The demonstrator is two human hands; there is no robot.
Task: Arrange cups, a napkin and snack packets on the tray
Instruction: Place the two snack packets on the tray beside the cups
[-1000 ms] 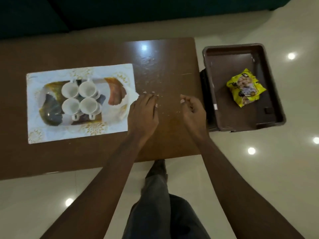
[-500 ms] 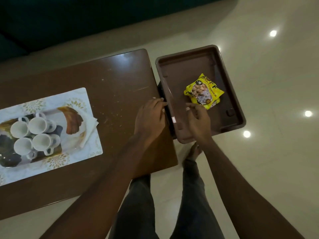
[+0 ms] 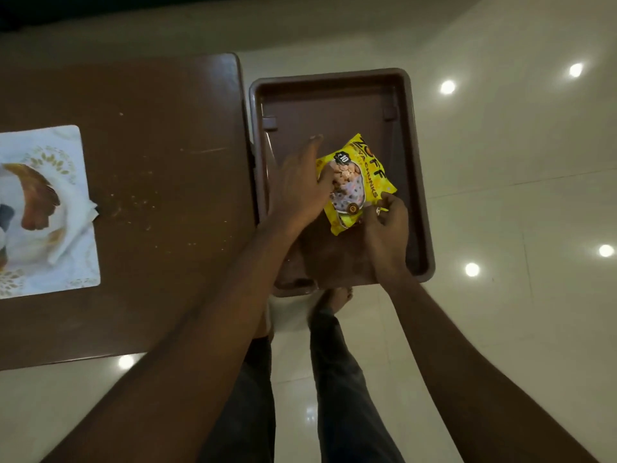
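A yellow snack packet [image 3: 362, 182] lies in a brown plastic bin [image 3: 334, 76] that stands on the floor beside the table's right end. My left hand [image 3: 297, 188] is flat against the packet's left side, fingers stretched out and thumb lying over its edge. My right hand [image 3: 387, 232] pinches the packet's lower right corner. At the far left, a white patterned tray [image 3: 66, 145] sits on the table with a white napkin [image 3: 80, 215] poking over its right edge. The cups are out of the frame.
The dark wooden table [image 3: 167, 162] carries scattered crumbs between the tray and the bin. Glossy cream floor tiles [image 3: 500, 162] surround the bin. My legs and a bare foot [image 3: 334, 299] stand just in front of the bin.
Both hands moved right from the table's edge into the bin and reached the snack packet. My view swung right, so the tray slid to the left edge and the cups left the frame.
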